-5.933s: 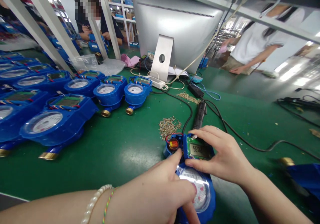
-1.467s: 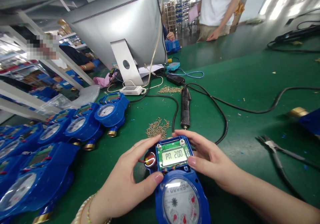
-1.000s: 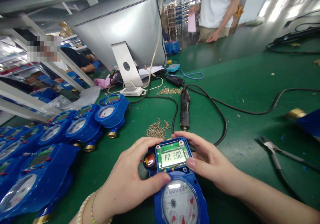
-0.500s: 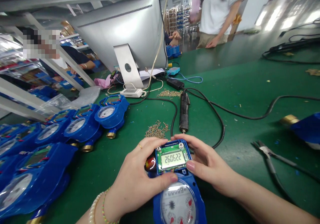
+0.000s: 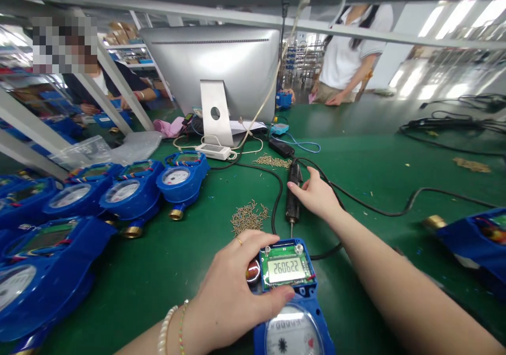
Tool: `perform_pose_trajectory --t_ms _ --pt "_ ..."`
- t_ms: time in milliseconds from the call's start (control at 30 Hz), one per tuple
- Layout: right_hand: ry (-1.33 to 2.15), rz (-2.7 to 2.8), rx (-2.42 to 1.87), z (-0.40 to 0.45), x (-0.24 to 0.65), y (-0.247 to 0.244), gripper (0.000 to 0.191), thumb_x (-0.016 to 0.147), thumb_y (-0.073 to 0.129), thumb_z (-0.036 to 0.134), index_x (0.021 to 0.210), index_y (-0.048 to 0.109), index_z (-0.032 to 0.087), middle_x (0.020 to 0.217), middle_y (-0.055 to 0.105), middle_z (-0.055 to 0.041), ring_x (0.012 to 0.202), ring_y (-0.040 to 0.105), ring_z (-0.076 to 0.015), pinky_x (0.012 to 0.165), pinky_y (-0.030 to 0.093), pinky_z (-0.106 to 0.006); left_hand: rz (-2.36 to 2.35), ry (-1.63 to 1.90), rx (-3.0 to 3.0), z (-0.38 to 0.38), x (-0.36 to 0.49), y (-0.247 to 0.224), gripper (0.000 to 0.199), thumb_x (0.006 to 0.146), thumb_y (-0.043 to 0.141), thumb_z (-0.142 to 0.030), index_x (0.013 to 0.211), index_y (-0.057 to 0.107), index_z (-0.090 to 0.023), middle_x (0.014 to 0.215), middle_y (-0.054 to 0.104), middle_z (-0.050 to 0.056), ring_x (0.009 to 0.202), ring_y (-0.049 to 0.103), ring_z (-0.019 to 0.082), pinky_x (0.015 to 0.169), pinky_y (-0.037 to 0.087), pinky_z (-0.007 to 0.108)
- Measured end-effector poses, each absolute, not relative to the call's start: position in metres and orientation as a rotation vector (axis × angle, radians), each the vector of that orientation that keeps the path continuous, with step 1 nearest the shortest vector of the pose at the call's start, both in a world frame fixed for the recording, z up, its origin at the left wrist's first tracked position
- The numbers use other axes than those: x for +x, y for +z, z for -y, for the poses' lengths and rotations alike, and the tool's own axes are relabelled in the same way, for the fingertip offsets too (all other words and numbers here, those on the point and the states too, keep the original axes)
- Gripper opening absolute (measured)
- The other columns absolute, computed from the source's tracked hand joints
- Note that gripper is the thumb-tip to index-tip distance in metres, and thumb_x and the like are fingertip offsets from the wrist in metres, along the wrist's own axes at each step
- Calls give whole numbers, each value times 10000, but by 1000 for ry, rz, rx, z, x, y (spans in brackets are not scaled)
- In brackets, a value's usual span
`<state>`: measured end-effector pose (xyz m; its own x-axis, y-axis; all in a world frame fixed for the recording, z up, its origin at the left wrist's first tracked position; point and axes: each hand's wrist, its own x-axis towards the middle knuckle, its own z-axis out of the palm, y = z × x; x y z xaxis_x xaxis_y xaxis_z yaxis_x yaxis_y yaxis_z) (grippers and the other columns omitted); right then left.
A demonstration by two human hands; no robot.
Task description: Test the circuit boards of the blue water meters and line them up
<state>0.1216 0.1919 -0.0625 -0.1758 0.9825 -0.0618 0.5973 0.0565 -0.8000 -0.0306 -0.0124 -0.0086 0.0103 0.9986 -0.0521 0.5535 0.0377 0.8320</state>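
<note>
My left hand [image 5: 233, 286] is wrapped round the left side of a blue meter [image 5: 259, 339], its thumb across the front below the circuit board. The meter's green board [image 5: 280, 249] carries a lit display [image 5: 285, 268] reading 260622, above a round dial [image 5: 294, 334]. Beyond the meter, a black electric screwdriver [image 5: 293, 186] lies on the green table with its bit pointing toward me. My right hand [image 5: 314, 194] is at the screwdriver's right side, thumb and forefinger apart around its body. A pile of small screws [image 5: 249, 218] lies left of the screwdriver.
Several blue meters [image 5: 122, 191] stand at the left, another [image 5: 474, 239] at the right. A monitor [image 5: 215, 59] on a stand, more screws [image 5: 272, 161] and black cables [image 5: 375, 208] are farther back. Two people are across the table. Pliers at the right are mostly hidden by my forearm.
My right hand has left the meter and moved forward to the screwdriver. My left hand keeps its hold on the meter. The camera view has shifted.
</note>
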Motion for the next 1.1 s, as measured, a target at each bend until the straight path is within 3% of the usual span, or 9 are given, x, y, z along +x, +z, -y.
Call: perform_pose_trajectory --t_ms 133,300,433,567,667,767,900,1100 --pt "940 1728 -1743 -212 101 -75 452 903 574 369 1296 472 171 1280 508 -109 1144 523 -263 970 426 -510 -1571 854 1579 13 -33 -11 500 660 739 -282 1140 601 -258 1168 588 39 1035 597 208 705 580 243" --pt "1138 1553 -1704 -207 111 -69 339 916 567 337 1194 534 146 1119 586 -79 942 606 -188 801 533 -384 -1541 915 1621 11 -35 -15 503 648 739 -292 1131 605 -251 1104 613 28 985 610 197 688 586 241" --pt "1334 1315 -1494 -194 135 -29 239 892 567 313 1043 578 129 887 617 -37 717 601 -130 644 523 -291 -1569 922 1638 11 -37 -19 530 639 748 -306 1148 607 -261 1128 620 30 1006 609 215 738 589 280" --pt "1395 1019 -1208 -183 150 29 196 740 509 294 843 605 158 771 591 -45 673 599 -166 650 528 -363 -1568 928 1685 11 -39 -22 541 632 761 -325 1146 610 -255 1121 634 41 1007 617 239 882 550 389" --pt "1310 864 -1040 -175 141 55 126 731 530 282 745 595 175 666 511 -8 564 524 -111 610 497 -332 -1577 964 1702 10 -40 -23 541 608 779 -327 1120 621 -252 1102 647 40 987 630 244 890 543 412" --pt "1152 781 -851 -166 118 49 104 728 610 284 775 583 195 602 467 41 522 472 -88 553 463 -277 -1580 1015 1729 7 -40 -24 572 573 799 -318 1113 627 -235 1086 660 55 967 644 253 855 560 406" --pt "1127 831 -716 -158 89 15 225 688 689 270 875 585 201 579 489 64 526 480 -100 555 461 -266 -1580 1055 1776 5 -40 -31 604 530 823 -316 1095 640 -209 1057 678 80 934 661 273 816 575 419" --pt "1192 908 -679 -155 74 -14 288 674 737 234 912 583 182 577 508 62 509 493 -103 542 451 -263 -1556 1150 1798 7 -37 -56 677 523 828 -451 1140 615 -268 1084 667 63 947 655 279 802 575 436"
